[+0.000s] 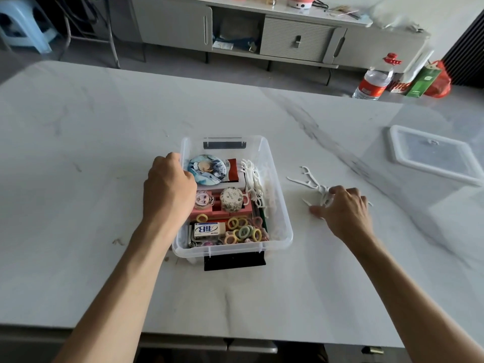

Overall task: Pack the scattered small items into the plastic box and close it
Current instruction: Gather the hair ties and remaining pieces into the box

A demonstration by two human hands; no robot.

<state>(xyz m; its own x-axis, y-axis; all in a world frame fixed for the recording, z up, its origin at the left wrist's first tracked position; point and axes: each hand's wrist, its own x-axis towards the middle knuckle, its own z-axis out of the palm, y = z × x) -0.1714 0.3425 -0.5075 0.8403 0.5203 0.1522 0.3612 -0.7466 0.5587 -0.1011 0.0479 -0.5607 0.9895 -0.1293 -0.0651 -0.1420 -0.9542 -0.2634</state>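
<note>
The clear plastic box (281, 205) stands open mid-table, its black latches folded out at front and back. Inside lie a round badge (207, 169), a floral tape roll (231, 199), an eraser (209, 229), several coloured hair rings (245, 231) and white floss picks (252, 179). My left hand (169, 187) grips the box's left rim. To the right of the box, my right hand (343, 208) curls its fingers around a bunch of loose floss picks (310, 183) on the table. The box's lid (433, 155) lies flat at the far right.
The marble table (104, 153) has its near edge just below my forearms. Beyond the far edge stand a water bottle (373, 82), a green carton (423, 82) with a red bag, and a low grey cabinet (275, 35). A blue stool (22, 22) is far left.
</note>
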